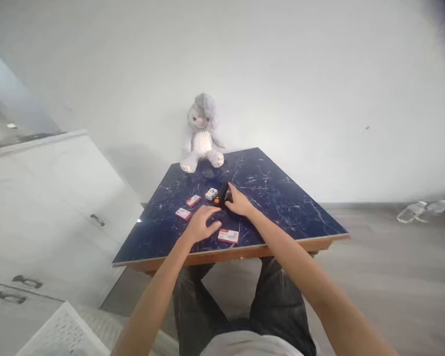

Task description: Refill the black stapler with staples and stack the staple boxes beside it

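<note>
On the blue marble-patterned table [282, 198], my right hand [240, 201] has its fingers closed around the right side of a black oblong object [222, 192] with an orange patch at its near end. The exact kind of this object is too small to make out, and my fingers cover part of it. My left hand [201, 225] is open, thumb and fingers apart, just to the near left of the black object and holding nothing. Between my hands and the table's front edge lies a red-and-white box [228, 236]. Two similar flat boxes, one nearer [183, 213] and one farther [193, 200], lie left of my hands. A small white item [211, 194] sits beside the black object.
A grey plush toy [202, 133] sits at the table's back edge against the wall. White cabinets [59, 198] with dark handles stand at the left. A white perforated container [65, 333] is at lower left. Clear plastic items [422, 211] lie on the floor at right.
</note>
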Motion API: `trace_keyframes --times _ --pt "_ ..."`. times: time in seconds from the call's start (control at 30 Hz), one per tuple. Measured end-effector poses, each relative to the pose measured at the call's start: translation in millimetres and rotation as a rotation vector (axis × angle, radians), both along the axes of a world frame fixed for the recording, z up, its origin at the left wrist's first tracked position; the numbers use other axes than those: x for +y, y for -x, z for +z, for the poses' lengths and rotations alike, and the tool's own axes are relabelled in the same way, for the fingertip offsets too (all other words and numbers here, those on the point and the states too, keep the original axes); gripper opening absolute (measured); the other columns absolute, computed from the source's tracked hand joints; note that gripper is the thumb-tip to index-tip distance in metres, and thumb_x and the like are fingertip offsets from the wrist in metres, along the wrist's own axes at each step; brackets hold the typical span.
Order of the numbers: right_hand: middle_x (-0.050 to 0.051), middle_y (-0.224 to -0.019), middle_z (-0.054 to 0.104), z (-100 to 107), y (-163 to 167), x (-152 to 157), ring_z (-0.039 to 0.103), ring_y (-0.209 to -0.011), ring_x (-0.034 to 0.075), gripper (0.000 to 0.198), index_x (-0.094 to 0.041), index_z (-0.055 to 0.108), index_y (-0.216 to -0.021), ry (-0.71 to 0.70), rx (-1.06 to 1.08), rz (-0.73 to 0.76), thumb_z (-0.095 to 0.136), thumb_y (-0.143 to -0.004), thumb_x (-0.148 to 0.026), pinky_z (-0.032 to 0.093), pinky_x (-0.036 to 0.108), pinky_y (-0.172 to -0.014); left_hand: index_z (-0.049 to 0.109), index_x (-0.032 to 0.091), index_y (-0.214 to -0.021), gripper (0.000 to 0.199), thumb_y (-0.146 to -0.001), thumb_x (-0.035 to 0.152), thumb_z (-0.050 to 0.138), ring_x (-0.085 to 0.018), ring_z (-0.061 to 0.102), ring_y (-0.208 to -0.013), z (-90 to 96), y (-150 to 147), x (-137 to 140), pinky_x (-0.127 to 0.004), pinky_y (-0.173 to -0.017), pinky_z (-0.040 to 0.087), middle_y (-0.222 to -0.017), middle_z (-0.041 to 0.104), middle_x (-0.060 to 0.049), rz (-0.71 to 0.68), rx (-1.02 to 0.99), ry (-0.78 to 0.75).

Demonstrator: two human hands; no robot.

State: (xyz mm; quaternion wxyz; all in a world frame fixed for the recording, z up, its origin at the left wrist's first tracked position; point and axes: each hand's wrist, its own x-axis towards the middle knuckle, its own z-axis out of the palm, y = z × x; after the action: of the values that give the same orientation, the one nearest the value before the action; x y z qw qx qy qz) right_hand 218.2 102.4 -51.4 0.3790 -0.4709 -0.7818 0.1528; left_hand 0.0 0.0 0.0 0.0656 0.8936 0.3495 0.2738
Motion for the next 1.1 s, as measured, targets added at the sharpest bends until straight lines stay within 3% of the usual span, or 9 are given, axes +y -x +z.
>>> trace_keyframes --times 0.07,0.13,0.33,0.43,0.5,0.77,0.93,1.03,1.1 --pt "0.021 -0.135 0.057 -0.1 0.5 0.7 0.057 -0.122 0.03 0.088 -0.005 0.018 -0.156 0.017 0.004 -0.017 0.057 -0.08 -0.022 0.044 0.045 -0.107 0.065 0.023 -0.122 0.04 -0.087 0.044 0.067 -0.025 0.06 -0.115 -5.3 -10.2 -8.5 -0.041 -0.104 0.044 -0.123 0.068 -0.007 -0.105 0.055 0.047" --pt "0.022 -0.14 0.052 0.0 0.6 0.8 0.056 -0.123 0.03 0.087 -0.008 0.017 -0.157 0.03 0.014 -0.027 0.058 -0.082 -0.026 0.043 0.046 -0.108 0.068 0.024 -0.114 0.034 -0.088 0.046 0.066 -0.024 0.063 -0.108 -9.2 -15.4 -11.9 -0.039 -0.1 0.046 -0.115 0.071 -0.006 -0.102 0.104 0.053" --pt "0.019 -0.153 0.039 3.6 1.4 -1.7 0.041 -0.139 0.034 0.091 -0.016 0.018 -0.158 0.042 0.069 -0.032 0.059 -0.086 -0.054 0.034 0.05 -0.115 0.066 0.021 -0.118 0.037 -0.098 0.045 0.046 -0.029 0.066 -0.098 -14.1 10.8 13.2 -0.042 -0.088 0.048 -0.105 0.072 -0.011 0.408 0.264 -0.111" --pt "0.022 -0.153 0.039 6.8 4.6 -0.6 0.038 -0.141 0.038 0.106 -0.014 0.016 -0.159 0.094 0.06 -0.034 0.062 -0.081 -0.068 0.032 0.052 -0.115 0.062 0.018 -0.124 0.047 -0.1 0.05 0.038 -0.031 0.068 -0.089 -14.2 24.9 31.2 -0.042 -0.079 0.05 -0.101 0.072 -0.015 0.703 0.319 -0.086" --pt "0.023 -0.151 0.043 8.3 6.8 1.0 0.042 -0.139 0.039 0.113 -0.014 0.015 -0.159 0.126 0.052 -0.018 0.064 -0.077 -0.073 0.034 0.052 -0.113 0.061 0.016 -0.124 0.049 -0.102 0.049 0.032 -0.031 0.069 -0.085 -14.6 23.9 41.3 -0.041 -0.075 0.05 -0.097 0.072 -0.016 0.771 0.326 -0.052" --pt "0.015 -0.147 0.051 7.9 3.1 -2.2 0.055 -0.13 0.033 0.122 -0.024 0.012 -0.16 0.184 0.076 0.259 0.078 -0.067 -0.067 0.041 0.049 -0.111 0.069 0.019 -0.105 0.038 -0.103 0.033 0.034 -0.022 0.064 -0.097 -22.3 7.4 51.8 -0.034 -0.085 0.049 -0.099 0.067 -0.01 0.42 0.136 -0.026" --pt "0.015 -0.153 0.044 11.6 0.7 -11.8 0.05 -0.135 0.034 0.132 -0.025 0.002 -0.161 0.196 0.031 0.325 0.082 -0.063 -0.062 0.038 0.049 -0.114 0.071 0.02 -0.1 0.034 -0.101 0.029 0.038 -0.023 0.064 -0.094 -26.2 19.2 50.7 -0.037 -0.087 0.05 -0.094 0.067 -0.008 0.387 0.058 0.015" --pt "0.014 -0.154 0.043 12.9 0.5 -14.7 0.049 -0.136 0.034 0.132 -0.026 0.001 -0.161 0.19 0.01 0.325 0.082 -0.063 -0.061 0.038 0.049 -0.114 0.069 0.019 -0.11 0.03 -0.098 0.024 0.043 -0.025 0.06 -0.108 -28.8 19.9 54.5 -0.042 -0.098 0.047 -0.109 0.068 -0.01 0.41 0.011 -0.055" --pt "0.015 -0.153 0.045 13.2 0.4 -15.2 0.05 -0.136 0.034 0.13 -0.025 0.003 -0.161 0.192 0.0 0.313 0.082 -0.063 -0.06 0.038 0.049 -0.114 0.067 0.02 -0.119 0.032 -0.096 0.019 0.043 -0.026 0.057 -0.116 -30.6 19.6 57.2 -0.044 -0.104 0.044 -0.12 0.066 -0.01 0.346 0.008 -0.079"
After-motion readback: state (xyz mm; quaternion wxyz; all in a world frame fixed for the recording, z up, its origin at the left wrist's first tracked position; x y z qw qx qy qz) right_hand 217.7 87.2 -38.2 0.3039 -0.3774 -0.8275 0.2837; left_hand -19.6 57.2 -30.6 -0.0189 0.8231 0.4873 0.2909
